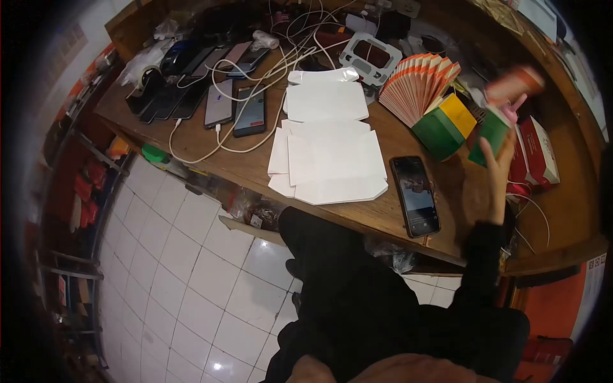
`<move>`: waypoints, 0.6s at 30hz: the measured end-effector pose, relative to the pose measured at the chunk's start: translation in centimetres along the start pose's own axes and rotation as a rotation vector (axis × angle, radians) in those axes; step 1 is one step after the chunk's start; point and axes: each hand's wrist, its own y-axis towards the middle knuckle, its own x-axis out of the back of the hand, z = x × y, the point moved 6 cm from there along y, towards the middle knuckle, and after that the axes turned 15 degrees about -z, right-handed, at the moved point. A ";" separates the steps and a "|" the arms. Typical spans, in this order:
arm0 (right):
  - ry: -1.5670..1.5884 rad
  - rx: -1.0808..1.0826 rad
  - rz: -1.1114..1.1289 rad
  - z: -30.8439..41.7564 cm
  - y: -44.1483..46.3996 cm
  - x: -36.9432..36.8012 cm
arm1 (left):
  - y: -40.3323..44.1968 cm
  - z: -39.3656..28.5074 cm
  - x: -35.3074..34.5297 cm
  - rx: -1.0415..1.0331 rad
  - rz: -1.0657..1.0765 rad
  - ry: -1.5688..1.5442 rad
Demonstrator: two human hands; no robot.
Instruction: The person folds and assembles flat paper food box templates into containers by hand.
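My right hand [501, 169] is at the right side of the desk, its thumb against the face of a small green packet [490, 135]. Just above the fingers shows a pink object [511, 110], its kind unclear. Beyond it, an orange-red item [516, 85] is smeared by motion. Beside the hand stand a green and yellow box [447, 126] and a fan of orange and cream cards or packets [418, 89]. What seems to be my left hand [311, 370] lies low over my lap, its fingers hidden.
White unfolded cardboard sheets [335, 163] lie at the desk's middle, with a lit phone [416, 195] to their right. Several phones [219, 102] and tangled white cables [271, 76] spread over the left. Red boxes [537, 153] stand at the far right. Tiled floor [191, 281] shows below.
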 end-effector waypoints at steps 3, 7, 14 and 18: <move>-0.869 0.562 0.411 -3.7 5.7 -0.7 | 0.1 1.4 0.0 0.016 0.091 0.080; -1.017 0.463 0.783 -6.4 9.0 -4.9 | 0.4 2.4 -0.4 0.028 0.188 0.153; -1.339 0.372 0.876 -8.1 6.0 -7.5 | 0.8 3.2 -1.1 0.028 0.354 0.243; -1.037 0.678 0.569 -9.1 4.7 -4.5 | 0.4 3.1 -1.9 -0.012 0.549 0.288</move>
